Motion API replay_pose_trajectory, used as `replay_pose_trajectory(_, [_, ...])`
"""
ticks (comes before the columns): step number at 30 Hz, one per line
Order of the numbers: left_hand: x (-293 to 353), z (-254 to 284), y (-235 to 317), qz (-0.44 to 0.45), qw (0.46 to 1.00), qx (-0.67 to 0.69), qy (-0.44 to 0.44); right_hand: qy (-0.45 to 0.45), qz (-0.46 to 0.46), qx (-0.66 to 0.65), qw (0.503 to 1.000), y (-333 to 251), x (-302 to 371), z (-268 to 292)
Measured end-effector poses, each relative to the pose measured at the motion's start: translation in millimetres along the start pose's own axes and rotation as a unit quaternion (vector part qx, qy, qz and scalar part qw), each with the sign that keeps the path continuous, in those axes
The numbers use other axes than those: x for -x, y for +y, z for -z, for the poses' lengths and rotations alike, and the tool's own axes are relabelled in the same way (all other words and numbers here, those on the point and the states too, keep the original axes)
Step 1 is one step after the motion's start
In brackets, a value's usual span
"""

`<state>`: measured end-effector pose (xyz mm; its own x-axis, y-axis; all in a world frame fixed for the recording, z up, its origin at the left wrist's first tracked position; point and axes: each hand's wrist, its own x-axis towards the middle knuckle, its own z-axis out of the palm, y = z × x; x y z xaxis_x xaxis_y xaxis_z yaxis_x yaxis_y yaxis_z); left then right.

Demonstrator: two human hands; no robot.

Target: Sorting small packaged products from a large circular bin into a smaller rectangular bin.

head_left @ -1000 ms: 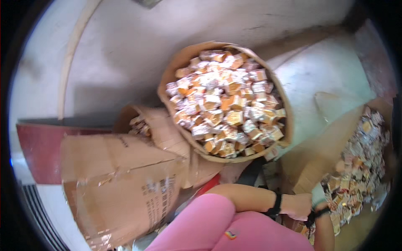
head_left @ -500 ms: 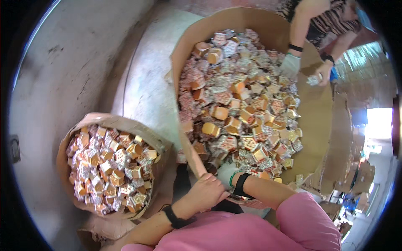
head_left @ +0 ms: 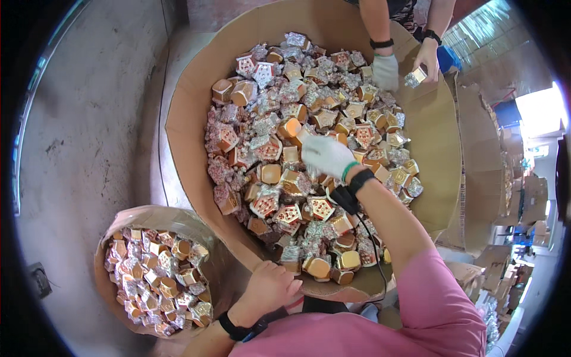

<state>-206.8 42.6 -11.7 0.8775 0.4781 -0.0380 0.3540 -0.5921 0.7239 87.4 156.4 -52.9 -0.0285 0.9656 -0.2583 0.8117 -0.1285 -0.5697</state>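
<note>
My right hand point(head_left: 326, 156), in a white glove with a green cuff, reaches over the pile in a large round cardboard bin point(head_left: 193, 107). Its fingers are stretched toward a small house-shaped piece with an orange base point(head_left: 290, 127), their tips touching or just beside it. Bare, my left hand point(head_left: 270, 287) is closed over the bin's near rim. Many similar house-shaped pieces point(head_left: 321, 207), red, white and gold, fill the bin, most in clear bubbly wrap. A black cord with a small dark block point(head_left: 345, 199) hangs from my right wrist.
Across the bin, another person's gloved hand point(head_left: 385, 72) touches the pile; their bare hand point(head_left: 427, 58) holds a wrapped piece point(head_left: 415, 77). A smaller cardboard bin point(head_left: 148, 215) of similar pieces stands at left beside a grey wall point(head_left: 95, 119). Cardboard sheets point(head_left: 485, 172) stand at right.
My right hand has moved from the bin's near edge to the middle of the pile. My left hand stays on the rim. The view has shifted.
</note>
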Motion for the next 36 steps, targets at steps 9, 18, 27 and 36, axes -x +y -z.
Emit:
replay_pose_trajectory(9, [-7,2,1,-0.005,0.999,-0.004,-0.047,-0.189,-0.217,-0.049,0.957,43,-29,-30])
replay_pose_trajectory(18, [-27,0,10,0.026,0.997,-0.057,-0.037,-0.293,-0.195,-0.184,0.918,0,72,-16])
replay_pose_trajectory(27, [-25,-18,4,0.077,0.988,-0.134,-0.011,0.098,-0.01,0.029,0.995,191,107,90])
replay_pose_trajectory(36, [-40,-26,5,0.092,0.984,-0.155,-0.004,-0.047,-0.344,0.02,0.937,246,80,80])
